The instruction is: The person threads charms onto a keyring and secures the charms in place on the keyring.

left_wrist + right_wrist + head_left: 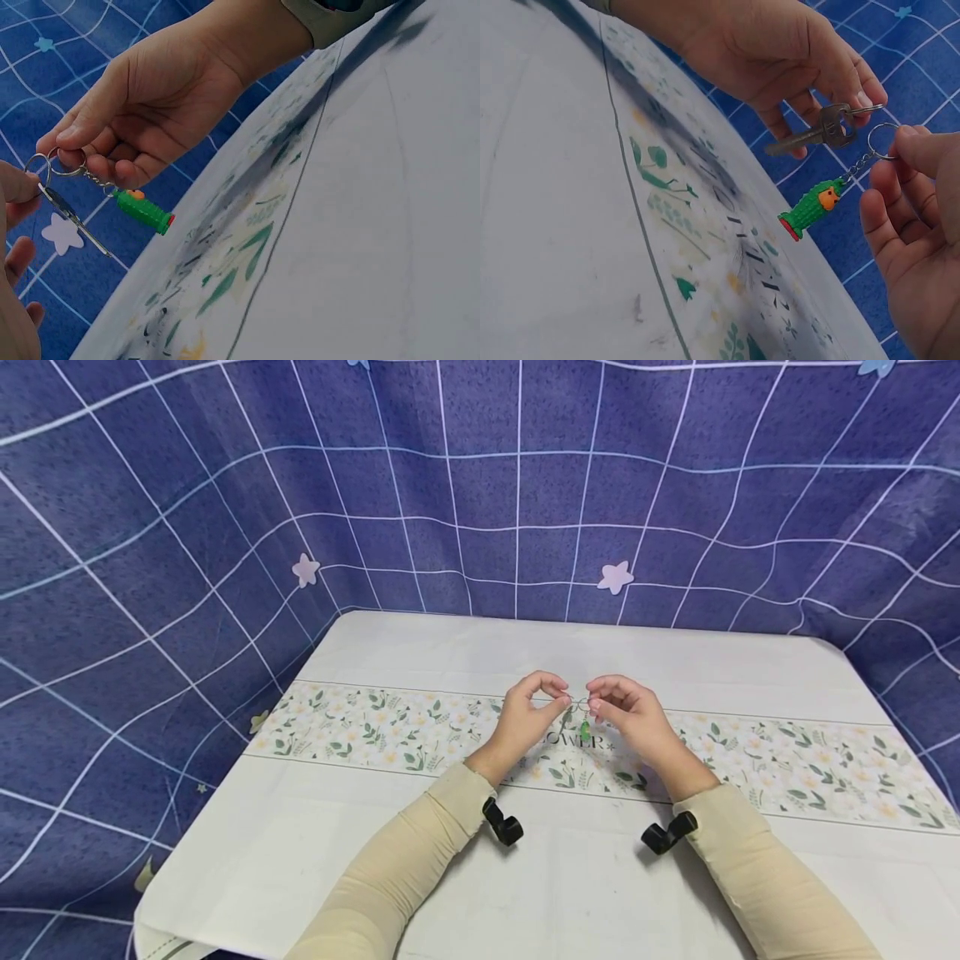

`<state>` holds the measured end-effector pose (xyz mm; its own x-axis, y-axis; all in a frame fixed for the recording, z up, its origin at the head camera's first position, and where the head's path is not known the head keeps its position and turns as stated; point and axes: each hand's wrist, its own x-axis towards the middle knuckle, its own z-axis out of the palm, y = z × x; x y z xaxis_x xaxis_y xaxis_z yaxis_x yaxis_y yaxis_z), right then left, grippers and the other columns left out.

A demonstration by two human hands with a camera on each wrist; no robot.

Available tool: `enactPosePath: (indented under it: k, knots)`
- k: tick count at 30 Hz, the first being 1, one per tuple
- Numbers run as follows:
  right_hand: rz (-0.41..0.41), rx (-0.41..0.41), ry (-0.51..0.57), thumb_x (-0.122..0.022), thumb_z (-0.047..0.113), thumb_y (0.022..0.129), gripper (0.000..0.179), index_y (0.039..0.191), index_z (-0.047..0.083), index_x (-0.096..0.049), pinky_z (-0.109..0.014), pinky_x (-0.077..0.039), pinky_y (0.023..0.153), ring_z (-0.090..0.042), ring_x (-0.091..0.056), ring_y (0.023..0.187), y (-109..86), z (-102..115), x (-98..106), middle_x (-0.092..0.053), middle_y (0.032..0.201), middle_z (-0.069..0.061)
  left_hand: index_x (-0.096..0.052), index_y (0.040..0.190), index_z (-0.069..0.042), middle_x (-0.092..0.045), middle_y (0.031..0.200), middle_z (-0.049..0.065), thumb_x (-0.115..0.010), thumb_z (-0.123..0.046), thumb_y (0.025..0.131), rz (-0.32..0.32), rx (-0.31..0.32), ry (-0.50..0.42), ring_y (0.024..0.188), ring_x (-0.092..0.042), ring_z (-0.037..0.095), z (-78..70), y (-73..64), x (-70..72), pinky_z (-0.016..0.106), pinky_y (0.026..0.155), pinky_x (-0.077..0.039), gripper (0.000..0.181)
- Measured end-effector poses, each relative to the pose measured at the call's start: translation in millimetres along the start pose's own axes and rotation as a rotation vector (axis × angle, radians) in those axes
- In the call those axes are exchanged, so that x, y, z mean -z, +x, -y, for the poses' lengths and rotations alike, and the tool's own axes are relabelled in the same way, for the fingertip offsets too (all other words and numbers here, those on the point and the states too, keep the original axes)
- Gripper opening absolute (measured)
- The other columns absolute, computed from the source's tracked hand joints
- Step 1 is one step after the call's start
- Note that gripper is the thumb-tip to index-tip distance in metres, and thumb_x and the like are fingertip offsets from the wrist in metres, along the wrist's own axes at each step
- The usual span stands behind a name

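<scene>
My left hand [525,714] pinches a small metal ring [867,110] that carries a silver key [810,138] with a dark head. Facing it, my right hand [633,714] pinches another split ring [869,145] between thumb and finger. From that ring a short chain [857,168] hangs, ending in a green keychain figure [810,210] with an orange face and red base. Both hands are raised over the table, close together. The rings overlap in the left wrist view but look apart in the right wrist view.
A white-covered table [570,877] has a printed floral band [375,727] across it. Blue grid-patterned curtains [480,493] with star shapes stand behind and at the left. Black straps [502,822] stick out from both sleeve cuffs.
</scene>
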<state>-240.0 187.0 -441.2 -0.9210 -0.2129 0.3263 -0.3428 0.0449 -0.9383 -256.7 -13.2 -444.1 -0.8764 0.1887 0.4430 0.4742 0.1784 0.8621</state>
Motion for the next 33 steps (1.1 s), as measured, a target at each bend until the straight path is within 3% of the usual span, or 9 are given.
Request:
enactPosePath:
  k: [5, 10, 16, 20, 26, 33]
  knots:
    - [0.002, -0.02, 0.107, -0.061, -0.003, 0.098, 0.026, 0.118, -0.017, -0.054, -0.027, -0.055, 0.071, -0.013, -0.062, 0.077, -0.2, 2.2, -0.7, -0.067, 0.091, 0.001, -0.07, 0.1, -0.007, -0.069, 0.091, 0.006, -0.075, -0.004, 0.089, 0.002, -0.016, -0.011, 0.1, -0.063, 0.017, -3.5, 0.1, 3.2, 0.039, 0.101, -0.044, 0.012]
    - [0.021, -0.06, 0.243, -0.061, -0.002, 0.098, 0.017, 0.115, -0.007, -0.06, -0.026, -0.057, 0.073, -0.013, -0.064, 0.079, -0.7, 7.5, -2.5, -0.065, 0.091, -0.001, -0.072, 0.095, -0.007, -0.069, 0.088, 0.006, -0.076, -0.005, 0.088, -0.01, -0.025, -0.027, 0.095, -0.063, 0.017, -7.0, 0.6, 3.5, 0.046, 0.099, -0.046, 0.008]
    - [0.037, -0.104, 0.379, -0.059, -0.003, 0.1, 0.017, 0.108, 0.011, -0.066, -0.027, -0.057, 0.075, -0.014, -0.063, 0.08, -1.2, 13.6, -4.6, -0.062, 0.09, -0.002, -0.071, 0.097, -0.006, -0.068, 0.088, 0.009, -0.076, -0.004, 0.088, -0.038, 0.043, -0.069, 0.093, -0.062, 0.017, -14.0, 0.9, 1.6, 0.054, 0.1, -0.043, 0.011]
    - [0.061, -0.099, 0.43, -0.056, -0.005, 0.1, 0.015, 0.112, 0.002, -0.062, -0.027, -0.057, 0.077, -0.014, -0.063, 0.081, -1.4, 14.7, -5.1, -0.061, 0.092, -0.003, -0.071, 0.098, -0.002, -0.068, 0.088, 0.015, -0.075, -0.001, 0.088, -0.048, 0.081, -0.085, 0.094, -0.061, 0.022, -17.9, 1.2, 0.3, 0.056, 0.102, -0.041, 0.011]
    - [0.087, -0.107, 0.455, -0.055, -0.007, 0.1, 0.018, 0.114, 0.002, -0.061, -0.028, -0.057, 0.079, -0.015, -0.064, 0.083, -1.9, 15.4, -5.5, -0.062, 0.093, -0.003, -0.071, 0.093, -0.006, -0.067, 0.083, 0.005, -0.075, -0.003, 0.087, -0.054, 0.118, -0.09, 0.088, -0.061, 0.013, -21.2, 1.1, 0.9, 0.046, 0.096, -0.045, 0.007]
    - [0.095, -0.143, 0.464, -0.056, -0.007, 0.099, 0.018, 0.113, 0.003, -0.061, -0.029, -0.057, 0.082, -0.015, -0.065, 0.084, -2.6, 16.0, -7.1, -0.062, 0.094, -0.004, -0.07, 0.087, -0.012, -0.065, 0.078, 0.001, -0.075, -0.005, 0.086, -0.07, 0.166, -0.124, 0.081, -0.058, 0.011, -23.2, -0.3, 0.4, 0.028, 0.077, -0.044, 0.008]
